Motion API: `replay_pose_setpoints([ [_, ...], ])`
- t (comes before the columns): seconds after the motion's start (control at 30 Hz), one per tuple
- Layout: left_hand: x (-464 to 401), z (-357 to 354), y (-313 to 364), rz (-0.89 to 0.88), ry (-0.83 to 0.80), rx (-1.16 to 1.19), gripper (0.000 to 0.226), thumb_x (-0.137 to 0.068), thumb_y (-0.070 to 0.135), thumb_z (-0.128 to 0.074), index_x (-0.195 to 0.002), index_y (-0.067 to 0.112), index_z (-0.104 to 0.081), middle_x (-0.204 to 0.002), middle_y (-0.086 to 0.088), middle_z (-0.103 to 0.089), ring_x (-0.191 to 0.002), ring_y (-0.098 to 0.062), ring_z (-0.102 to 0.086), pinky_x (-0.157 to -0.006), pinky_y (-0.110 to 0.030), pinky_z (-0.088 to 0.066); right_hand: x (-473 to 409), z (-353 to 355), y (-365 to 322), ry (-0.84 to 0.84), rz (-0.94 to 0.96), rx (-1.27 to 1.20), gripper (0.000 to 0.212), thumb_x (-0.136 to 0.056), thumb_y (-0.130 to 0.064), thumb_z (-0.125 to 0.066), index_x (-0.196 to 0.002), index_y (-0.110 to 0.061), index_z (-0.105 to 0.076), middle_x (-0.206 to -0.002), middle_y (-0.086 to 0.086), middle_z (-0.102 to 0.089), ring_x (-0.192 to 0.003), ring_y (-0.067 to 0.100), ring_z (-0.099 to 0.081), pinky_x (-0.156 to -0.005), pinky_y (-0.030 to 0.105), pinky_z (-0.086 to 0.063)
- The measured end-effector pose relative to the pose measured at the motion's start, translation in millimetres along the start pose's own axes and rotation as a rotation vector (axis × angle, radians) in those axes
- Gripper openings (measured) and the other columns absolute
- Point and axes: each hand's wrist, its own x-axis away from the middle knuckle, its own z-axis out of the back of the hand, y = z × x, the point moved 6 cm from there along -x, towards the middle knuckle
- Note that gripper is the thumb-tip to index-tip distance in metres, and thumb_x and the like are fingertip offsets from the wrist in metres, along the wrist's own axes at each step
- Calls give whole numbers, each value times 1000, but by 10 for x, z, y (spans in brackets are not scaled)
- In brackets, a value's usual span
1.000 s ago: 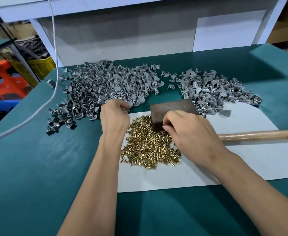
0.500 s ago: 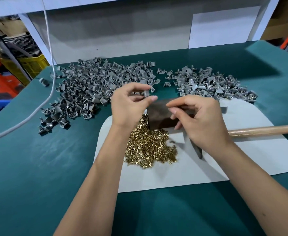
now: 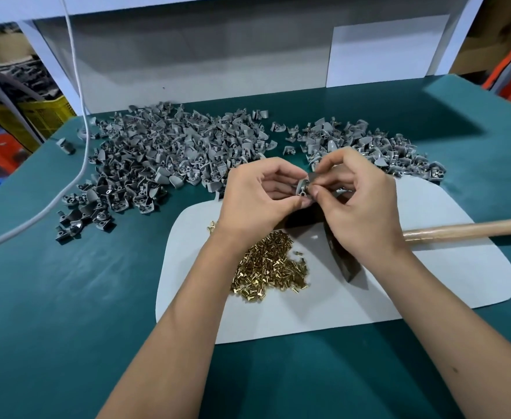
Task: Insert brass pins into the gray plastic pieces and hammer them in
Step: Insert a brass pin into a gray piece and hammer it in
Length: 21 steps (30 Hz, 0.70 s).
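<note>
Brass pins [image 3: 270,266]: heaped loose on white mat [image 3: 429,285], nearest the viewer, below both wrists.
Hammer [image 3: 343,261]: flat on mat, dark head under right wrist, wooden handle running right.
Left hand [image 3: 260,201]: raised, thumb and fingertips pinching gray plastic piece [image 3: 302,188] from left.
Right hand [image 3: 360,204]: raised, fingertips pressed at piece's right face; pin between them too small to confirm.
Gray piles [image 3: 169,155]: two heaps on green table [image 3: 66,297], beyond hands.

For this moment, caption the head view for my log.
Both hands pinch one gray plastic piece above the brass pins, hammer lying idle.
</note>
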Motion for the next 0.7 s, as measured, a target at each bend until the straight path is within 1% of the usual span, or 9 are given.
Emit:
replay_pose_setpoints([
  [0.07, 6, -2, -5, 7, 6, 2, 36, -66, -4, -92, -93, 14, -76, -87, -8, -78, -80, -18, -76, -78, -29, -63, -5, 7, 13, 2, -3, -11, 27, -82, 2, -76, -96, -17, -64, -82, -10, -75, -83, 4, -73, -76, 21, -57],
  [0.17, 15, -19, 14, 5, 5, 10, 36, -66, -8, -90, -94, 9, -75, -86, -10, -78, -79, -22, -77, -78, -34, -64, -13, 1, 32, -23, 0, -22, 28, -81, 2, -76, -95, -18, -62, -81, -8, -74, -82, 8, -73, -76, 29, -60],
  [0.27, 17, -42, 32, 11, -5, -3, 36, -66, -12, -89, -96, 2, -74, -85, -11, -77, -78, -23, -77, -76, -33, -64, -38, -3, 75, -70, -16, -56, 29, -82, 3, -75, -95, -19, -61, -77, -7, -71, -79, 13, -72, -77, 38, -61],
  [0.33, 17, -43, 34, 17, -5, -13, 36, -67, -13, -88, -98, 0, -73, -86, -12, -77, -79, -22, -77, -76, -32, -64, -50, 0, 97, -103, -24, -73, 30, -82, 3, -75, -95, -20, -61, -76, -6, -71, -78, 14, -72, -77, 40, -60],
  [0.47, 18, -38, 44, 22, 8, -33, 35, -68, -11, -88, -98, 0, -74, -88, -14, -77, -82, -25, -77, -77, -36, -64, -49, -5, 102, -121, -20, -65, 32, -81, 3, -76, -96, -21, -61, -77, -7, -72, -79, 13, -73, -77, 34, -60],
  [0.57, 19, -49, 54, 21, 14, -33, 34, -68, -11, -88, -97, 1, -74, -89, -15, -77, -84, -28, -77, -79, -39, -64, -42, 5, 107, -89, -26, -91, 29, -82, 2, -76, -94, -19, -60, -76, -6, -73, -79, 9, -73, -75, 23, -58],
  [0.63, 21, -48, 60, 23, 17, -12, 34, -67, -11, -89, -96, 0, -73, -88, -15, -77, -83, -27, -77, -78, -37, -64, -44, 21, 94, -67, -19, -102, 28, -83, 2, -77, -93, -18, -60, -77, -6, -73, -79, 8, -73, -72, 18, -54],
  [0.7, 20, -32, 65, 28, 27, 17, 35, -66, -11, -89, -95, -1, -73, -86, -15, -77, -81, -26, -76, -77, -36, -64, -41, 29, 59, -48, 7, -100, 25, -83, 1, -77, -92, -16, -61, -77, -5, -72, -79, 10, -72, -70, 20, -55],
])
